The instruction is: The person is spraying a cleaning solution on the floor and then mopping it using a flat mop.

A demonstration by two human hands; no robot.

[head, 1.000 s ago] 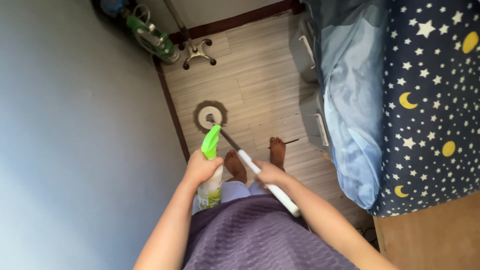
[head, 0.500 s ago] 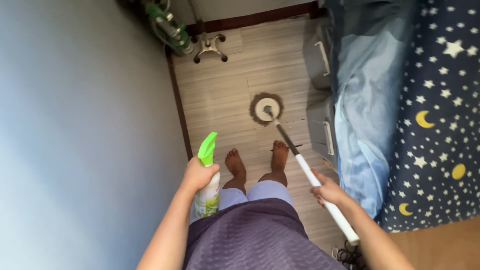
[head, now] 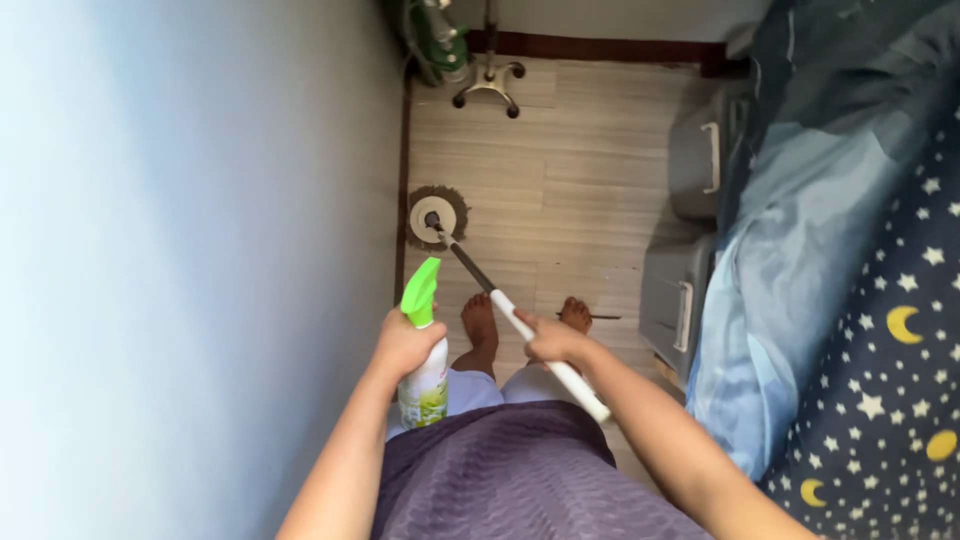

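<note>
My left hand grips a spray bottle with a bright green trigger head, held upright in front of my waist. My right hand is closed around the white handle of a mop. The handle slants forward and left to a round mop head resting on the wooden floor, close to the baseboard of the wall. My bare feet stand just behind the handle.
A pale wall runs along the left. On the right is a bed with a blue cover and a star-and-moon blanket, with grey storage bins beside it. A wheeled chair base and green bottles stand at the far end.
The mop head has swept left across the floor to the wall's baseboard. My right hand has pulled in toward the middle with the handle. The spray bottle has stayed roughly where it was.
</note>
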